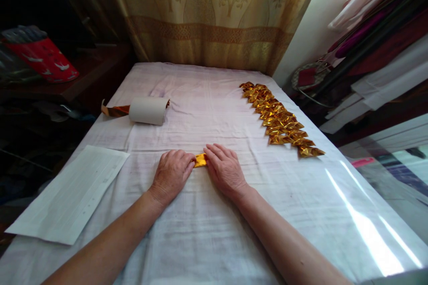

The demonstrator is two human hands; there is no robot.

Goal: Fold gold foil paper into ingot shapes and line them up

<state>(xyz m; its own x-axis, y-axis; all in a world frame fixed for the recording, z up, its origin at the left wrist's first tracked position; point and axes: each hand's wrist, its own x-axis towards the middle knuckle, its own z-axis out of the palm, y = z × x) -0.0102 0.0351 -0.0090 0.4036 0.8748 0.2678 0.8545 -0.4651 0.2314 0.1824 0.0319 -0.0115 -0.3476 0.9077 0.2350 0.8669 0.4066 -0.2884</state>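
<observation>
A small folded piece of gold foil paper (200, 160) lies on the white cloth-covered table (207, 231) between my two hands. My left hand (172, 173) is curled, its fingertips pressing the paper's left end. My right hand (224, 169) lies flatter with fingers together, pressing the paper's right end. Most of the gold piece is hidden under the fingers.
A long row of several folded gold pieces (280, 119) runs along the right side. A roll of gold foil with a white outside (147, 110) lies at the back left. A white sheet of paper (72, 193) lies at the left edge. A curtain (214, 13) hangs behind.
</observation>
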